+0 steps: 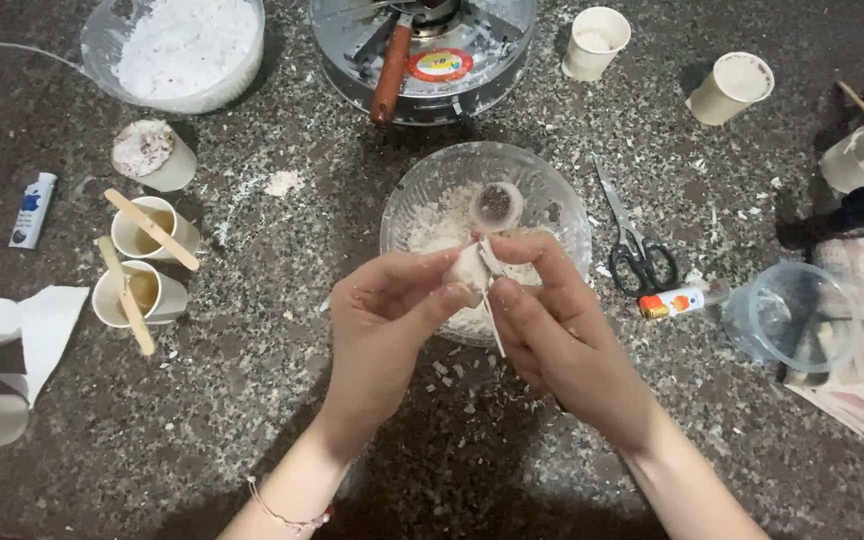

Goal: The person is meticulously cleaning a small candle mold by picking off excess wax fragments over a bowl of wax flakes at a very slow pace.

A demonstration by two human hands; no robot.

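Observation:
My left hand [387, 310] and my right hand [552, 325] meet over a clear glass bowl [552, 195] on a speckled stone surface. Together they pinch a small white lump [472, 268] with a thin white stick [493, 325] hanging down from it. The fingers of both hands are dusted with white. The bowl holds white flaky material and a small round cup [496, 205] with something dark inside.
Two paper cups with wooden sticks [142, 255] stand at the left, and a white-filled bowl [187, 50] at the back left. A metal stove [422, 55] sits behind the bowl. To the right lie black-handled scissors [637, 250], a small tube [677, 300], a clear plastic cup [792, 315] and more paper cups [732, 88].

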